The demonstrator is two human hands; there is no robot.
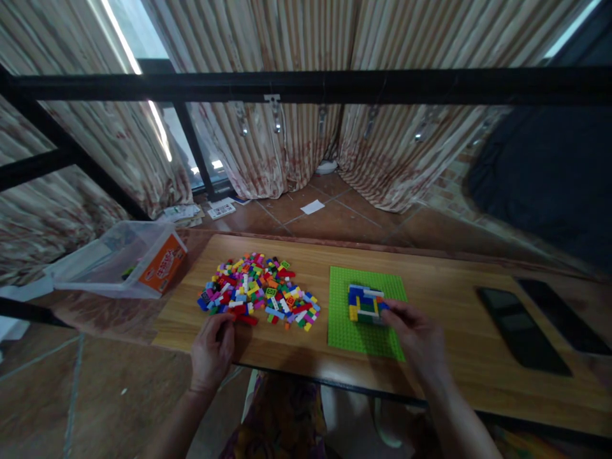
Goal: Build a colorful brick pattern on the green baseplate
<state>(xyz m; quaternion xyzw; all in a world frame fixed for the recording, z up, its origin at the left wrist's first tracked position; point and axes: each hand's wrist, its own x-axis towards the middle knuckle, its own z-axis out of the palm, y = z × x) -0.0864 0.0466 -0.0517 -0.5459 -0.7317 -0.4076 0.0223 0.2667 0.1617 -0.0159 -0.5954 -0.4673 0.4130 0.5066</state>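
My left hand [213,347] rests at the near left edge of a pile of toy bricks [258,287], its fingers curled in beside some red bricks [246,320]. What it may hold is hidden. My right hand [421,335] pinches at the right side of a small built-up block of bricks [366,303], around a blue brick [384,306]. Blue, yellow, white and green bricks form this low, squarish block with gaps inside. It sits near the middle of a green studded baseplate [344,331], whose right edge my right hand partly covers.
Two dark phone-like slabs [521,330] [567,315] lie at the table's right. A clear plastic bin [109,261] with an orange label stands left of the wooden table [287,347]. Behind it run a black metal bar [306,86] and striped curtains [268,146].
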